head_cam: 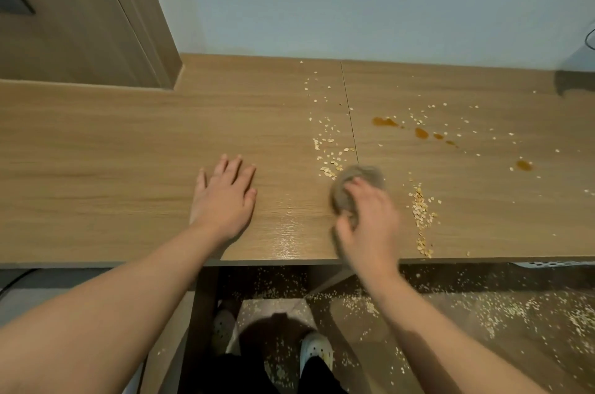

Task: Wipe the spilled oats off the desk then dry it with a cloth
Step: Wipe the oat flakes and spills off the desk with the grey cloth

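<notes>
Pale oat flakes (422,216) lie scattered over the wooden desk (128,148), in a strip near the middle seam and a thicker pile close to the front edge. Brown liquid spots (421,132) dot the right half. My right hand (370,226) grips a bunched grey cloth (360,179) pressed on the desk between the two oat patches; the hand and cloth look blurred. My left hand (225,197) rests flat on the desk with fingers spread, left of the cloth. A shiny wet patch (289,232) shows between my hands.
Many oats lie on the floor (502,319) under and in front of the desk. My feet in white shoes (317,350) stand below the desk edge. A wooden door frame (138,23) rises at the back left, a wall behind. A dark object (573,81) sits at the far right.
</notes>
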{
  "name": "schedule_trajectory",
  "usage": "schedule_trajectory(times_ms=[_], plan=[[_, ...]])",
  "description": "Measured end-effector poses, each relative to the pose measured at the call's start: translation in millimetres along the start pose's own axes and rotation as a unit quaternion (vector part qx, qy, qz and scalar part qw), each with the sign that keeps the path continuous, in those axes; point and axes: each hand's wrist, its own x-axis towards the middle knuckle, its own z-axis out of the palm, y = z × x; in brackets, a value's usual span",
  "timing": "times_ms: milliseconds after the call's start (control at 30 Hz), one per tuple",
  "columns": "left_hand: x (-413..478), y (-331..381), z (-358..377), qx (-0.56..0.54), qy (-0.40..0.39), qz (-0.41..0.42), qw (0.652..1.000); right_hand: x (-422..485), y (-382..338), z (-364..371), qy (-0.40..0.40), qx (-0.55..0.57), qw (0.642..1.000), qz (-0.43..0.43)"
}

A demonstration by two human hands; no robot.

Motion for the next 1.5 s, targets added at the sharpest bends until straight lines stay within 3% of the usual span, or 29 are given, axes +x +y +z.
schedule_trajectory(times_ms=[100, 167, 300, 400, 467, 533, 600, 733, 867, 933, 1067, 1100, 1233, 1367, 1433, 1500], plan=[[21.6, 13.1, -0.6, -0.014, -0.004, -0.006, 1.000, -12.6, -32.4, 29.4, -0.090, -0.026, 0.980, -0.176], [34.2, 13.9, -1.2, -0.018, -0.001, -0.025, 1.000, -4.4, -25.8, 31.6, -0.109, -0.071, 0.972, -0.196], [42.0, 10.5, 2.5, -0.011, -0.015, -0.049, 0.999, 27.3, 20.7, 4.1, -0.072, -0.107, 0.992, -0.015], [40.6, 10.6, 8.0, 0.004, -0.006, -0.046, 0.999, 31.3, 23.7, -8.0, -0.004, -0.058, 0.994, 0.088], [41.1, 10.2, 9.0, 0.004, 0.002, -0.048, 0.999, 25.0, -2.5, 4.7, -0.005, -0.023, 1.000, 0.003], [42.2, 9.9, 8.4, -0.003, 0.009, -0.045, 0.999, 22.2, -31.6, 24.5, -0.077, -0.034, 0.985, -0.152], [41.8, 9.5, 7.5, -0.020, 0.017, -0.045, 0.999, 30.6, -45.7, 39.1, -0.145, -0.051, 0.964, -0.219], [42.5, 7.5, 7.0, -0.037, 0.036, -0.050, 0.997, 80.0, -20.6, 38.5, -0.125, -0.084, 0.977, -0.151], [43.0, 8.6, 9.7, -0.008, 0.026, -0.048, 0.998, 115.6, 7.2, 21.0, -0.023, -0.096, 0.995, 0.013], [43.4, 8.9, 10.2, -0.005, 0.025, -0.052, 0.998, 108.1, -4.4, 24.6, 0.021, -0.060, 0.997, 0.032], [44.3, 8.9, 8.1, -0.032, 0.033, -0.056, 0.997, 79.8, -42.2, 50.4, -0.081, -0.022, 0.978, -0.193], [44.8, 8.2, 7.1, -0.040, 0.036, -0.057, 0.997, 86.1, -40.8, 51.8, -0.095, -0.037, 0.972, -0.210], [44.8, 8.5, 5.6, -0.036, 0.047, -0.063, 0.996, 132.9, 1.9, 36.2, -0.020, -0.124, 0.988, -0.085], [62.5, 4.9, -2.9, -0.044, 0.054, -0.048, 0.996, 137.4, 24.8, 24.4, 0.058, -0.084, 0.990, 0.101], [84.9, -1.7, -9.8, -0.054, 0.040, -0.056, 0.996, 127.7, 7.9, 30.2, 0.069, -0.045, 0.995, 0.054], [104.3, -6.3, -12.0, -0.051, 0.014, -0.077, 0.996, 119.3, -18.1, 42.9, 0.026, -0.014, 0.994, -0.108]])
